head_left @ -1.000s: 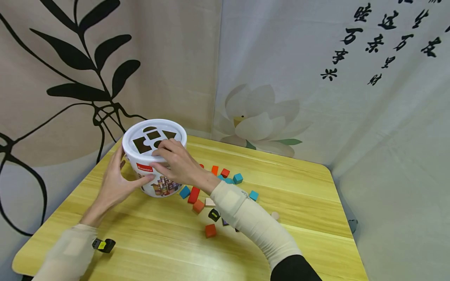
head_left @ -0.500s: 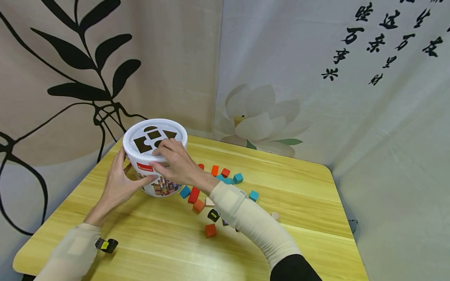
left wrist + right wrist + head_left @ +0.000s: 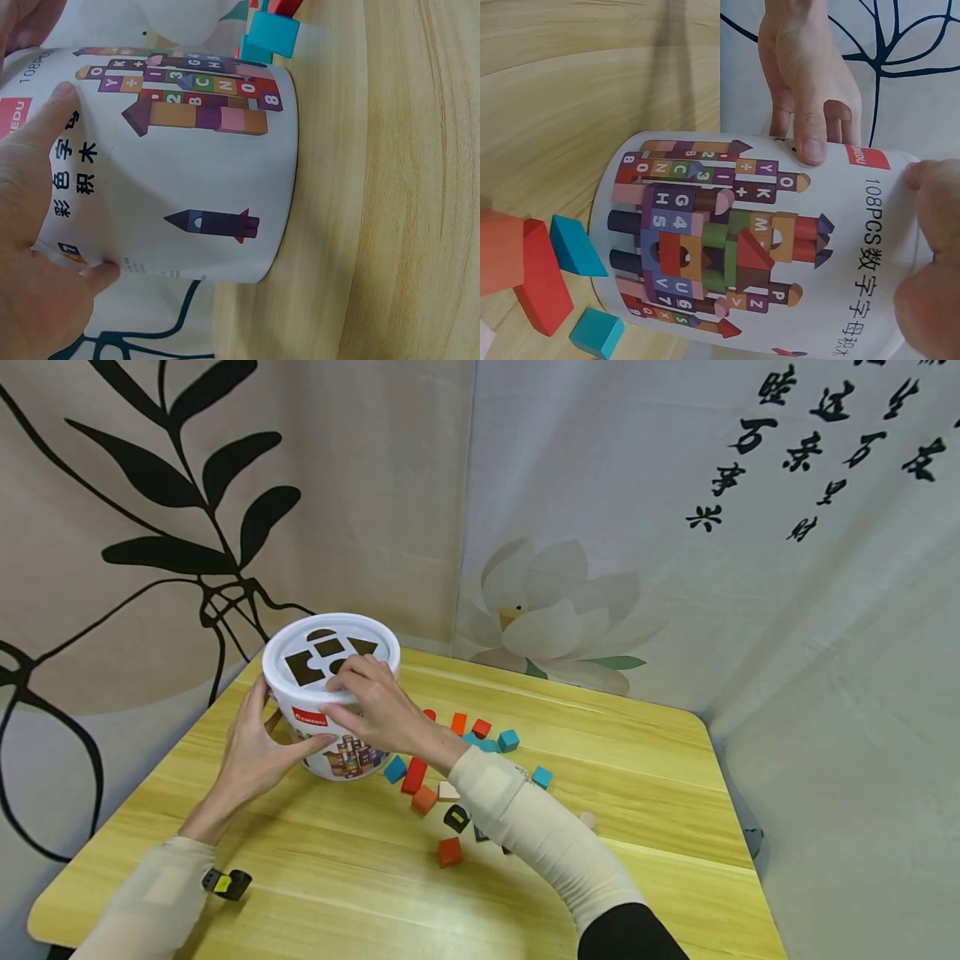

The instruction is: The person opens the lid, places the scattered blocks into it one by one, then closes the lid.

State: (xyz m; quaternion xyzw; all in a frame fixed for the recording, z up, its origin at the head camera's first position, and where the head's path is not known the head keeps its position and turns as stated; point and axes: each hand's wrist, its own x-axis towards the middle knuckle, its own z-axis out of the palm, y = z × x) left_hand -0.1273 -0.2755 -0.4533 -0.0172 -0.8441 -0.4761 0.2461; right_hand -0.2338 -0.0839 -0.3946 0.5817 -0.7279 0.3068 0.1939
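A white plastic bucket (image 3: 348, 760) with printed toy-block pictures stands upright at the table's left back. Its white lid (image 3: 360, 629) is on and has several shaped cut-outs. My left hand (image 3: 255, 747) grips the bucket's near left side, thumb on the front and fingers around the far side. My right hand (image 3: 382, 706) is at the near right of the lid, its fingers curled over the top and thumb at the rim; the right wrist view shows thumb and finger (image 3: 934, 300) against that rim. What lies beneath the right fingertips is hidden.
Loose blocks lie right of the bucket, among them a red block (image 3: 414, 777), an orange block (image 3: 450, 852) and a teal block (image 3: 508, 741). Some are under the right forearm. Fabric backdrops (image 3: 570, 485) hang behind the wooden table (image 3: 322, 877).
Over the past second my left hand shifts slightly right along the bucket, then stays still. The right hand and bucket barely move.
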